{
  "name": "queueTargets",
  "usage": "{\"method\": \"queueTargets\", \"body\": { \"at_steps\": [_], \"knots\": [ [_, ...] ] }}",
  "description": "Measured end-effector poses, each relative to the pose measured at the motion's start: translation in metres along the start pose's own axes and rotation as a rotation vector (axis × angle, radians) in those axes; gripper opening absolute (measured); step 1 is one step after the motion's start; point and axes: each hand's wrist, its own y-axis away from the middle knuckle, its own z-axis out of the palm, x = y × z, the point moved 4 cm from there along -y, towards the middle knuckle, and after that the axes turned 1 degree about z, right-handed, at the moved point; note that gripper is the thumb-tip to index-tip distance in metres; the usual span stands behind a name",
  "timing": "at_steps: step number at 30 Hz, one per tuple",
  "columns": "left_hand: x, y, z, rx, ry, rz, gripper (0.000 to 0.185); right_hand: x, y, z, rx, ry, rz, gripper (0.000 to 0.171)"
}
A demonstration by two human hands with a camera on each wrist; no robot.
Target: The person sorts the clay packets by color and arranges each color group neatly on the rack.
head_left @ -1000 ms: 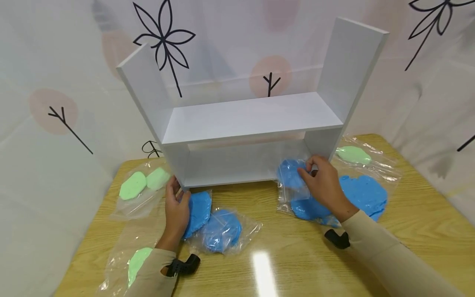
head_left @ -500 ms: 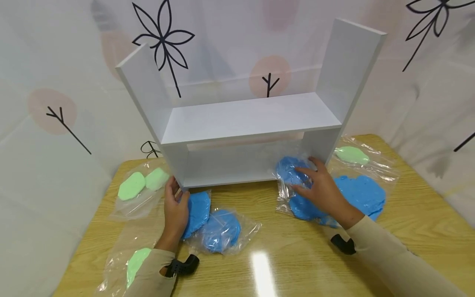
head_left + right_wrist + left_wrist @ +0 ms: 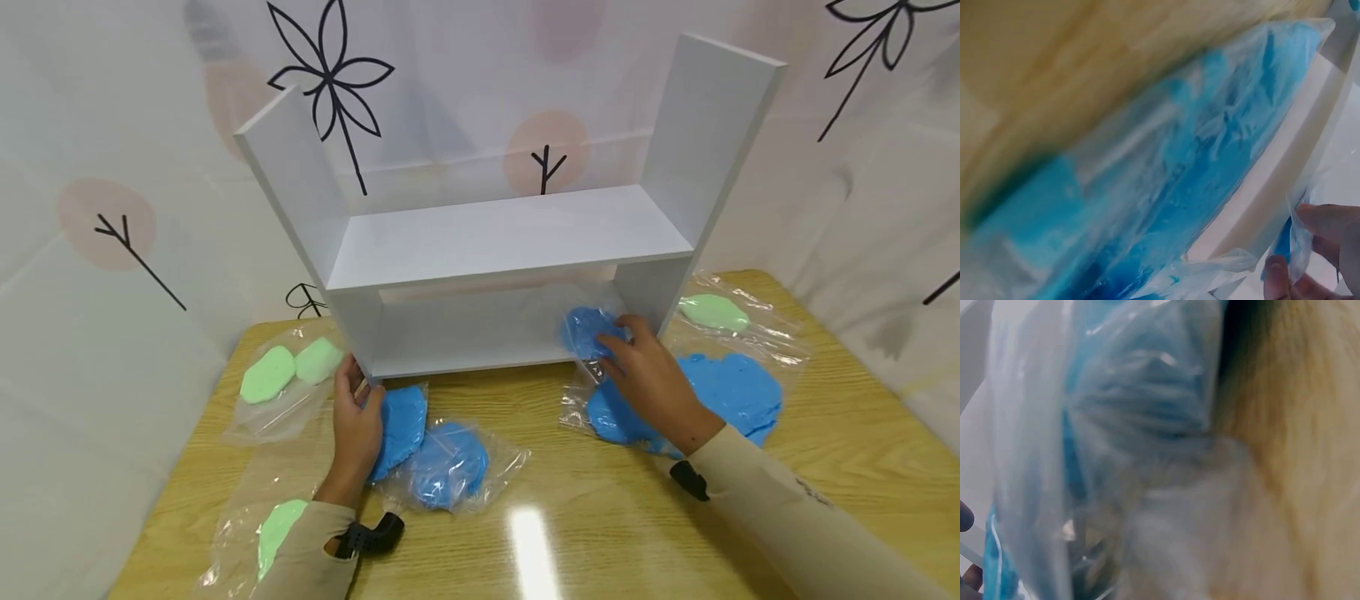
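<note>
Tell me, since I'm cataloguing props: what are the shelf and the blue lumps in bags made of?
White two-tier shelf unit: seemingly laminated board, smooth matte faces, square edges. Blue lump in a clear bag, held by the right hand: probably soft dough or clay, irregular shape; bag is thin glossy crinkled plastic.

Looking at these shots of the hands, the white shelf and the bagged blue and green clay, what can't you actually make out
- Left wrist view: everything is blurred; a blue clay bag fills the lens, hiding the left hand.
- Head view: the right hand covers its grip on the blue bag in the shelf, so finger contact is unclear.
- Head view: the left sleeve hides part of the near green clay bag.
- Right wrist view: only fingertips show, cut by the frame edge.
</note>
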Motion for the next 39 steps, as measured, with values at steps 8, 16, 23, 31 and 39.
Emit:
{"method": "queueTargets", "body": {
  "at_steps": [8, 16, 23, 31, 39],
  "knots": [
    [-0.024, -0.008, 0.000, 0.006, -0.006, 0.024, 0.063, 0.003, -0.004, 0.002, -0.038, 0.088, 0.029, 0.036],
    [-0.026, -0.009, 0.001, 0.017, -0.008, 0.032, 0.062, 0.004, -0.002, 0.001, 0.052, 0.270, 0.000, 0.034],
    [-0.025, -0.008, -0.001, 0.016, -0.008, 0.035, 0.062, 0.005, -0.001, -0.003, -0.012, 0.231, 0.026, 0.041],
    [-0.021, -0.009, -0.001, 0.019, -0.012, 0.042, 0.062, -0.005, 0.016, -0.024, 0.127, 0.084, 0.058, 0.028],
    [-0.023, -0.007, -0.001, 0.022, -0.021, 0.021, 0.062, -0.015, 0.042, -0.027, 0.043, 0.017, 0.024, 0.014]
  ]
}}
